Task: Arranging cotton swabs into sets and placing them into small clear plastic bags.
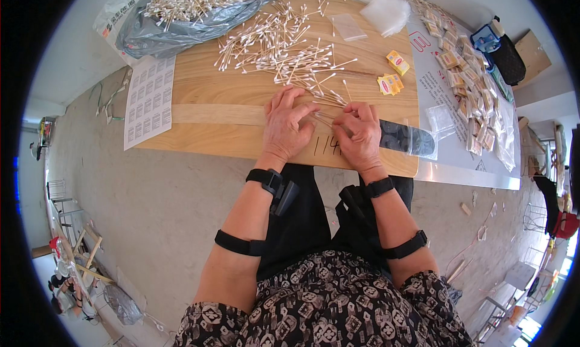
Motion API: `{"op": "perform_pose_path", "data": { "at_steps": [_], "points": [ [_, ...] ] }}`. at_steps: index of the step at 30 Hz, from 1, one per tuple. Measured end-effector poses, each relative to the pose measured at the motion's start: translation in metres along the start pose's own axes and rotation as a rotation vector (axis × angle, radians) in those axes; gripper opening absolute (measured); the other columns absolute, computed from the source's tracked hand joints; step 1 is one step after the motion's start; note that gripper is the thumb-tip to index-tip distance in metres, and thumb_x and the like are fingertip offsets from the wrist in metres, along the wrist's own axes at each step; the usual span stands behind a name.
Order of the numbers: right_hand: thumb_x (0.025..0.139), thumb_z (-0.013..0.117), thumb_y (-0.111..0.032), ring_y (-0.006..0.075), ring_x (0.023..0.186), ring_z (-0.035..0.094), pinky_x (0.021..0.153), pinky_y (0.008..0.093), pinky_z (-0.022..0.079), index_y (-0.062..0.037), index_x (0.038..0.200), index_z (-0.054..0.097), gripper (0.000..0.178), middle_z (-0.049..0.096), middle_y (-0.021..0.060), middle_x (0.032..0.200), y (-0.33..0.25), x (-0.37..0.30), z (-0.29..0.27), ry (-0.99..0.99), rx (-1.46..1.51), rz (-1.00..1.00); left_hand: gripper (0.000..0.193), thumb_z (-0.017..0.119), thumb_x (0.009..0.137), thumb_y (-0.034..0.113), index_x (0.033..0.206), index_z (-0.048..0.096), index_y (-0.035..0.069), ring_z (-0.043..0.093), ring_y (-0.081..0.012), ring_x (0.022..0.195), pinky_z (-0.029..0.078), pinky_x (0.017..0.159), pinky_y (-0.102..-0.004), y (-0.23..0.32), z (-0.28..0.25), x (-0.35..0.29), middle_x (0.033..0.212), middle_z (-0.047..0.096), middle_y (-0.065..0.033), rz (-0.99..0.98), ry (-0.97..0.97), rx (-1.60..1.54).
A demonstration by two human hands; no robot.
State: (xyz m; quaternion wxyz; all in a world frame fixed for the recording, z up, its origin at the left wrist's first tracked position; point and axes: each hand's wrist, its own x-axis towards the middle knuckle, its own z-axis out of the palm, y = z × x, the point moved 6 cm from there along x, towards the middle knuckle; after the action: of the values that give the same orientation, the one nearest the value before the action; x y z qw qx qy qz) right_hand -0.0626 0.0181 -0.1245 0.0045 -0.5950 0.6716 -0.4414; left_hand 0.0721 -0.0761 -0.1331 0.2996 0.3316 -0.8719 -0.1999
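My left hand (287, 123) and my right hand (359, 134) meet close together near the front edge of the wooden table (223, 114). Their fingers pinch a few cotton swabs (324, 118) that span the small gap between them. Part of these swabs is hidden by the fingers. Just beyond my fingertips spreads a loose heap of cotton swabs (272, 48), with white tips and thin pale sticks. Several stray swabs lie right above my right hand.
A grey plastic bag (181, 35) full of swabs stands far left, above a printed label sheet (151, 99). To the right lie yellow cards (389, 84), clear bags (386, 13), a dark strip (396, 136), and many small filled packets (474, 93) on a grey surface.
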Motion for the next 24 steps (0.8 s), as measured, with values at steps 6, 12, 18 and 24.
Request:
{"op": "perform_pose_path", "data": {
  "at_steps": [6,12,18,24],
  "points": [
    [0.068,0.068,-0.006,0.0297,0.085,0.052,0.074,0.0398,0.045,-0.0056,0.078,0.066,0.01,0.057,0.0087,0.09,0.003,0.0,-0.003,0.086,-0.084,0.076,0.03,0.071,0.066,0.012,0.095,0.07,0.018,0.041,-0.0297,0.126,0.031,0.102,-0.0446,-0.002,-0.001,-0.001,0.122,0.055,-0.0049,0.013,-0.026,0.009],
    [0.07,0.069,-0.008,0.0298,0.089,0.051,0.078,0.04,0.043,-0.0081,0.091,0.067,0.021,0.056,0.0085,0.095,0.008,0.0,-0.003,0.073,-0.099,0.086,0.033,0.07,0.071,0.018,0.104,0.069,0.02,0.039,-0.03,0.129,0.03,0.102,-0.0454,0.0,-0.001,0.0,0.13,0.05,-0.0062,0.022,-0.04,0.008],
    [0.08,0.067,-0.018,0.0305,0.099,0.048,0.085,0.0416,0.04,-0.0114,0.102,0.068,0.023,0.053,0.0095,0.106,0.004,0.003,0.006,-0.002,-0.218,0.13,0.044,0.065,0.082,0.032,0.125,0.06,0.025,0.032,-0.0301,0.134,0.027,0.104,-0.0453,0.005,0.005,0.001,0.142,0.038,-0.0068,0.001,-0.092,0.19],
    [0.081,0.067,-0.022,0.0309,0.1,0.048,0.087,0.042,0.039,-0.0118,0.104,0.067,0.025,0.053,0.0098,0.107,0.006,0.003,0.007,-0.013,-0.223,0.134,0.041,0.064,0.083,0.034,0.123,0.061,0.025,0.03,-0.0303,0.135,0.026,0.105,-0.0454,0.007,0.007,0.002,0.143,0.038,-0.0062,-0.01,-0.117,0.196]
  ]
}}
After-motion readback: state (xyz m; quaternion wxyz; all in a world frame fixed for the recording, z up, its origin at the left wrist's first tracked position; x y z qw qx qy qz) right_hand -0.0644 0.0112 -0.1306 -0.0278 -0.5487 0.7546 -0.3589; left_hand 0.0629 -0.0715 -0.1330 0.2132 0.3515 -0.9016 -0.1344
